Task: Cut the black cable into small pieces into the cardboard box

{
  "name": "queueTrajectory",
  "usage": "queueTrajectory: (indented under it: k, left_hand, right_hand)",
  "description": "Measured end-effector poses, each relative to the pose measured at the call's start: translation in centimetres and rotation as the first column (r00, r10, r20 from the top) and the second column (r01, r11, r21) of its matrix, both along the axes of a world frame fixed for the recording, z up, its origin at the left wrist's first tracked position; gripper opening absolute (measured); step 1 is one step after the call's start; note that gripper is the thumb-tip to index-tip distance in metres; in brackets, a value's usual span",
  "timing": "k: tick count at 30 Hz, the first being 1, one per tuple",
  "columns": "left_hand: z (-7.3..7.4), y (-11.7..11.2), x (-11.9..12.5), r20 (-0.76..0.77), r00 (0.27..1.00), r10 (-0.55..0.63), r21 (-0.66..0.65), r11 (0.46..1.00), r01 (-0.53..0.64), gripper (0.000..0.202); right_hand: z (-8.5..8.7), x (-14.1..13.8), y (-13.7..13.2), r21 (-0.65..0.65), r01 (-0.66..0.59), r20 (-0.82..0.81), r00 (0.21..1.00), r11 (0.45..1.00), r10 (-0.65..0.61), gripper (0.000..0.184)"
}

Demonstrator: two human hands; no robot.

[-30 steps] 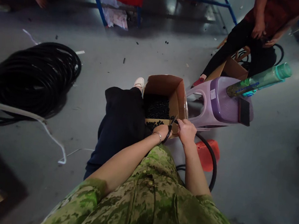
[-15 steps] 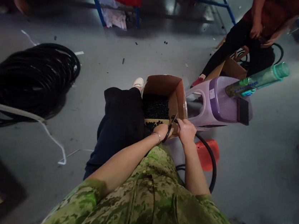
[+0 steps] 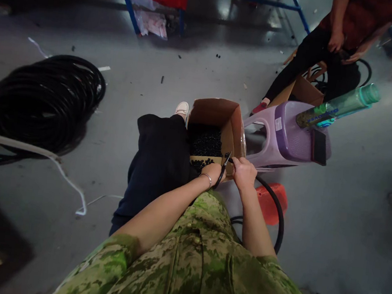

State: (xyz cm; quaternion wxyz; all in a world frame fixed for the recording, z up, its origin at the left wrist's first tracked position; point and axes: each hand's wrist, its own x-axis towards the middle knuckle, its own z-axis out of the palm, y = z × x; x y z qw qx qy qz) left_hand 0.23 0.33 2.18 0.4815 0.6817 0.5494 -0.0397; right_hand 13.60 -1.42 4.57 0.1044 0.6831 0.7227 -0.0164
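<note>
My left hand (image 3: 213, 171), with a bracelet at the wrist, is closed on black-handled scissors (image 3: 220, 174) whose blades point up and away from me. Beside it, my right hand (image 3: 244, 172) pinches a black hose (image 3: 281, 218). The hose loops out past my right forearm, and its end lies close to the scissor blades. Both hands are over the near edge of an open cardboard box (image 3: 216, 109). Many small black pieces (image 3: 206, 141) fill part of the box. My fingers hide some of the scissors and hose.
A purple stool (image 3: 294, 139) stands to the right, bearing a green bottle (image 3: 342, 107) and a dark phone-like slab (image 3: 319, 146). Under it is an orange-red object (image 3: 271, 204). Coiled black hose (image 3: 41, 101) lies left. Another person (image 3: 335, 45) sits at the upper right.
My hands stay in nearly the same place; the scissors have shifted slightly at the hose end. The seated person's hands have moved a little. An arm at the upper left has gone from view.
</note>
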Motion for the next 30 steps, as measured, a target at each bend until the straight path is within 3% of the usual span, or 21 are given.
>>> queueTrajectory:
  k: [14,21,30]
  left_hand:
    - [-1.3,0.1,0.1,-0.003,1.000,0.018,0.021,1.000,-0.018,0.047]
    - [-0.9,-0.1,0.0,0.073,0.993,0.091,-0.117,0.990,-0.082,0.055]
    - [-0.8,0.1,-0.1,0.108,0.992,0.069,0.012,0.997,-0.071,0.049]
  right_hand:
    - [0.2,-0.5,-0.1,-0.038,0.014,-0.017,1.000,0.999,-0.014,0.030]
    - [0.2,-0.5,-0.1,-0.039,0.024,-0.004,1.000,0.999,-0.024,0.032]
    - [0.1,-0.5,-0.1,-0.002,0.034,-0.057,0.998,0.999,-0.034,0.034]
